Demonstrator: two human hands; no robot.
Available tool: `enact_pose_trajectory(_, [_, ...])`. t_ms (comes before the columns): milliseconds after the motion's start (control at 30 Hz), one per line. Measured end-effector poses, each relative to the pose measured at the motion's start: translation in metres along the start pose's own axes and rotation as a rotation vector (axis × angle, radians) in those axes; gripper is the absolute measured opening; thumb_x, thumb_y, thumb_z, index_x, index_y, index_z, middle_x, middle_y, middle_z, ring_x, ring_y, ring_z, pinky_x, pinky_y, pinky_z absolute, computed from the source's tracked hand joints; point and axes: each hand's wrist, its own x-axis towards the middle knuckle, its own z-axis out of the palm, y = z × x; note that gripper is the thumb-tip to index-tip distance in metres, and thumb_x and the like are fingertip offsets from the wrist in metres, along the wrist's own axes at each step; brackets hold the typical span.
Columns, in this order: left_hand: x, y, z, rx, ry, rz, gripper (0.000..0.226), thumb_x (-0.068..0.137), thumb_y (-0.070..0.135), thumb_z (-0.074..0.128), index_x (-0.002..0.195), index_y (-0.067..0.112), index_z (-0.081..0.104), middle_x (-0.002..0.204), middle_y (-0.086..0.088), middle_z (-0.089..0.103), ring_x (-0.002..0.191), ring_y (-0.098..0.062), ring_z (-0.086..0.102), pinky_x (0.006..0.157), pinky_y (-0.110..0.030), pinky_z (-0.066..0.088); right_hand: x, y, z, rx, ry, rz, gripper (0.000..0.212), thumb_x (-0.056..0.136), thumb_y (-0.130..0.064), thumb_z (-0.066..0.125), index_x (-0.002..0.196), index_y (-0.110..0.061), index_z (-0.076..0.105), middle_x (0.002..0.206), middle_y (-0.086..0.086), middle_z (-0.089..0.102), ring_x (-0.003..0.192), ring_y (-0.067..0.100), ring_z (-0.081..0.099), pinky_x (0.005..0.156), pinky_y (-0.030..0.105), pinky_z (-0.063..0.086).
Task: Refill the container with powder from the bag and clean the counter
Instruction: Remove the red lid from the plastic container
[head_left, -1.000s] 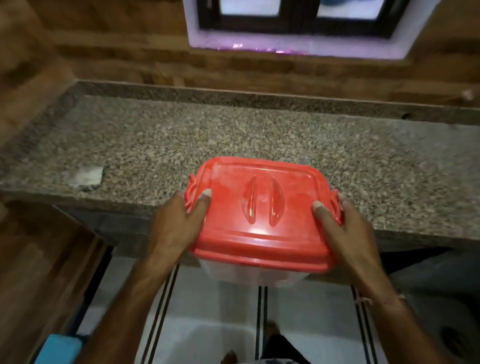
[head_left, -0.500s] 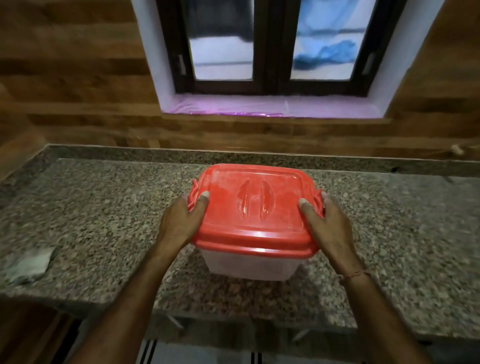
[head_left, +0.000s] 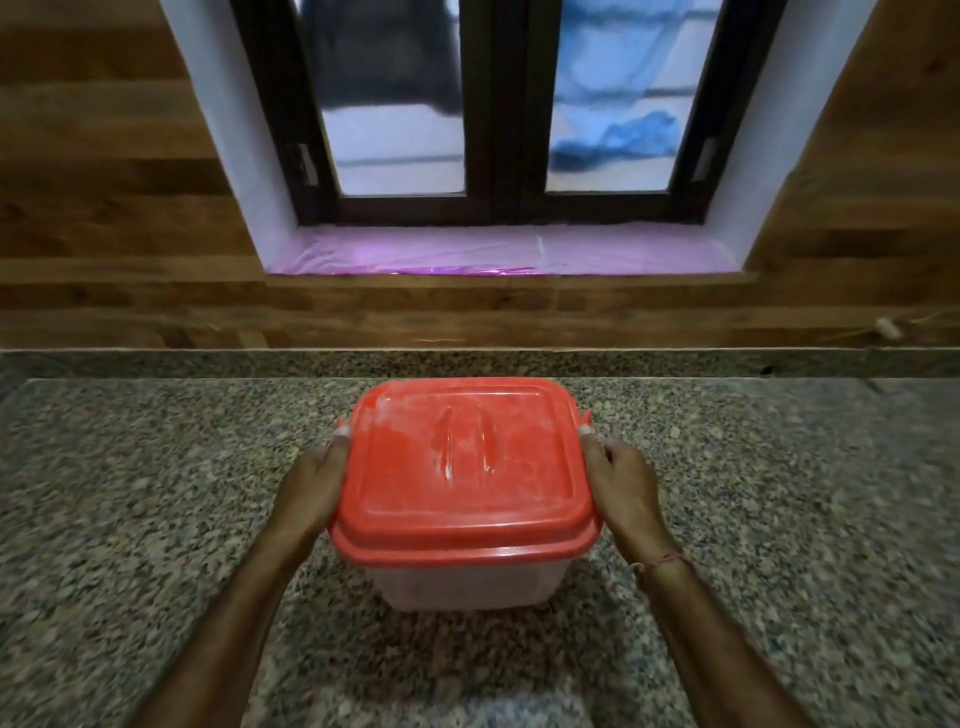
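Note:
A clear plastic container (head_left: 467, 584) with a red lid (head_left: 465, 473) stands on the speckled granite counter (head_left: 156, 493), in the middle of it. The lid is closed and dusted with white powder. My left hand (head_left: 311, 488) grips the container's left side under the lid's rim, thumb tip on the lid edge. My right hand (head_left: 623, 488) grips the right side the same way. No bag is in view.
A wood-panelled wall (head_left: 104, 208) rises behind the counter, with a dark-framed window (head_left: 498, 114) and a pink-lit sill (head_left: 493, 254). A low granite backsplash (head_left: 208, 361) runs along the counter's far edge.
Both hands carried the container from beyond the counter's front edge onto the counter. The view has lifted toward the window, and the pale patch at the left has left the frame.

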Motion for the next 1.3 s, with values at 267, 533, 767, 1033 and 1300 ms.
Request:
enact_pose_trajectory(267, [-0.006,-0.009,-0.012,-0.506,-0.015,-0.252,0.051,0.11,0.042,0.031,0.093,0.007,0.065,0.042,0.01,0.05,0.038,-0.008,0.045,0.044,-0.019,0.038,0.023,0.036,0.015,0.556,-0.064,0.433,0.043,0.099,-0.032,0.059,0.095,0.009,0.069,0.082,0.019,0.068,0.076,0.029,0.062,0.077,0.054,0.058])
enact_pose_trajectory(533, [-0.012,-0.018,-0.017,-0.376,-0.031,-0.043,0.071,0.095,0.076,0.033,0.149,0.031,0.04,0.141,0.0,0.057,0.116,-0.02,0.064,0.094,-0.045,0.055,-0.032,0.008,0.015,0.39,0.041,-0.001,0.044,0.106,-0.047,0.042,0.099,-0.014,0.07,0.09,0.002,0.075,0.079,0.017,0.071,0.072,0.035,0.056])
enact_pose_trajectory(767, [-0.009,-0.01,-0.006,-0.329,-0.035,-0.045,0.086,0.067,0.093,0.057,0.142,0.068,0.025,0.158,0.011,0.039,0.144,-0.03,0.039,0.107,-0.063,0.043,-0.046,-0.02,0.026,0.412,-0.004,0.041,0.043,0.099,-0.056,0.047,0.127,-0.029,0.065,0.109,-0.005,0.075,0.087,0.0,0.074,0.064,0.016,0.059])
enact_pose_trajectory(1033, [-0.017,0.01,-0.012,-0.351,0.016,0.004,0.102,0.067,0.083,0.065,0.152,0.047,0.022,0.158,0.002,0.039,0.144,-0.026,0.039,0.109,-0.058,0.044,-0.047,-0.035,0.027,0.399,0.028,0.015,0.047,0.093,-0.059,0.057,0.133,-0.034,0.059,0.124,-0.013,0.067,0.102,0.0,0.068,0.071,0.014,0.055])
enact_pose_trajectory(1300, [-0.012,0.021,-0.011,-0.266,0.031,0.074,0.086,0.08,0.06,0.068,0.153,0.037,0.03,0.148,0.001,0.05,0.126,-0.024,0.056,0.101,-0.055,0.052,-0.04,-0.035,0.022,0.452,-0.042,0.056,0.054,0.086,-0.045,0.074,0.134,-0.027,0.057,0.122,0.0,0.071,0.101,0.015,0.074,0.082,0.042,0.064])
